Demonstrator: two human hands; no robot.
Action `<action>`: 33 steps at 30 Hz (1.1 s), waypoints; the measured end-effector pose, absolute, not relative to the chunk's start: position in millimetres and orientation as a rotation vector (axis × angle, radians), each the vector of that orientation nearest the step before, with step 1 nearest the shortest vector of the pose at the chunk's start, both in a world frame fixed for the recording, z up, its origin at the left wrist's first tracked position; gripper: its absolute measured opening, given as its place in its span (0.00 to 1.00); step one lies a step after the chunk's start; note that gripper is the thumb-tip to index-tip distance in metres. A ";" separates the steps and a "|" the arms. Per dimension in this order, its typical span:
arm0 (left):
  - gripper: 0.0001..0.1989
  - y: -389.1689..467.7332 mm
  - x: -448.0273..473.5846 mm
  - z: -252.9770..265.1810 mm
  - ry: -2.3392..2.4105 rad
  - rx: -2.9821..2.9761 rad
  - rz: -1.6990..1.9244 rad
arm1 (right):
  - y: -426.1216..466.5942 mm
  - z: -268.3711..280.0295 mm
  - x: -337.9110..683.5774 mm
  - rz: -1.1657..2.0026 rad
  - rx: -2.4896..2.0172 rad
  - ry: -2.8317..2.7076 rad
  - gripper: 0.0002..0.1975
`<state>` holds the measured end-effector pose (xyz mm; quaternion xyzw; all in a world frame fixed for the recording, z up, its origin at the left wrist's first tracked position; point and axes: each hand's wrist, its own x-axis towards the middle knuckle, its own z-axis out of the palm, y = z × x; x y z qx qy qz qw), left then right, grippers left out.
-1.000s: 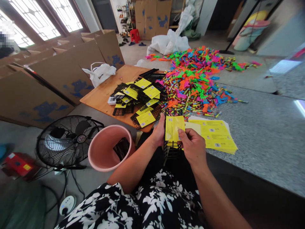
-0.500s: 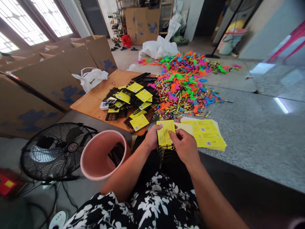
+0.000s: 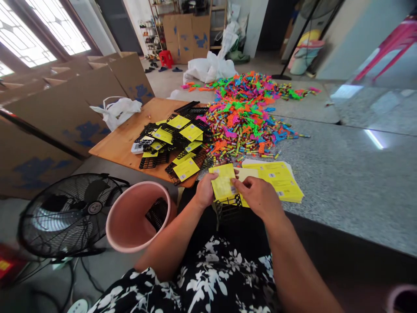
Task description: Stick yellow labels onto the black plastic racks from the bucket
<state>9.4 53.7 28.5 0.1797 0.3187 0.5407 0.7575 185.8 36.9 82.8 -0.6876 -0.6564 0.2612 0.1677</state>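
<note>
In front of my lap, my left hand (image 3: 205,191) is closed around the left side of a yellow printed card (image 3: 223,184) and the black plastic grid rack (image 3: 228,211) under it. The card lies flat over the rack's upper part, and the rack's lower end shows below it. My right hand (image 3: 260,195) has its thumb and fingers pinched at the card's right edge. Just beyond it on the stone surface rests a stack of yellow printed sheets (image 3: 282,179), partly covered by that hand. To the left, several black racks (image 3: 151,161) with yellow cards (image 3: 186,169) lie heaped.
A wooden board (image 3: 107,145) bears the racks and a white plastic bag (image 3: 119,112). Colourful small toys (image 3: 247,117) are piled beyond my hands. A pink bucket (image 3: 114,217) holding black racks and a floor fan (image 3: 65,217) stand at left, near cardboard boxes (image 3: 65,104).
The head view has turned slightly, so the scene sits further left. The card has tilted a little in my hands, and my right fingers have shifted towards its right edge.
</note>
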 end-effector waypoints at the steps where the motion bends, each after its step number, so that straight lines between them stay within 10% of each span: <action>1: 0.32 54.1 7.9 30.4 0.678 0.385 1.189 | 38.5 83.4 190.4 0.705 -1.969 -1.882 0.27; 17: 0.31 54.6 4.0 36.4 0.613 0.487 0.997 | 30.1 46.7 192.4 1.930 -1.081 -1.554 0.24; 33: 0.24 67.4 -58.5 45.1 0.938 0.954 1.173 | 45.2 37.8 186.5 1.535 -1.320 -1.297 0.33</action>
